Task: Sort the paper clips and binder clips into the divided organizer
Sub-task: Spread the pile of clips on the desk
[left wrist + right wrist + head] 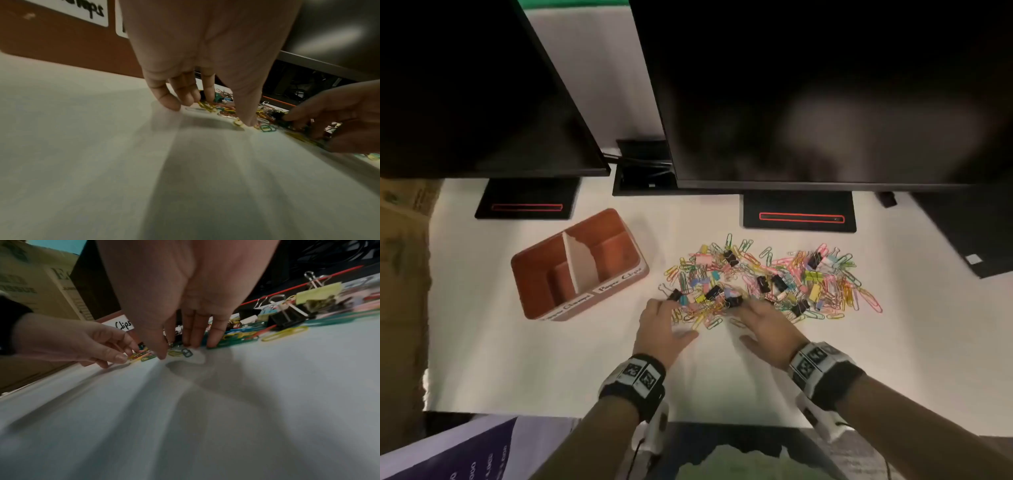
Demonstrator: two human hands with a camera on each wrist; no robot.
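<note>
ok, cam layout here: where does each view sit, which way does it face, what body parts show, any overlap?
Head: above the desk, looking down at the clip pile, organizer, both hands, wristbands and forearms.
Left wrist: low under the left hand, facing along its fingers towards the pile; right hand at its right.
Right wrist: low under the right hand, facing the pile; left hand at its left.
Shared: both wrist views show the pile and the organizer's labels.

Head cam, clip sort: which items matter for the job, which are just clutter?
Job:
- mixed clip pile of paper clips and binder clips
- brown divided organizer, both sections look empty
- left hand, right hand, fingertips at the pile's near edge

Clutter:
- two monitors
- stand bases
- cardboard box
</note>
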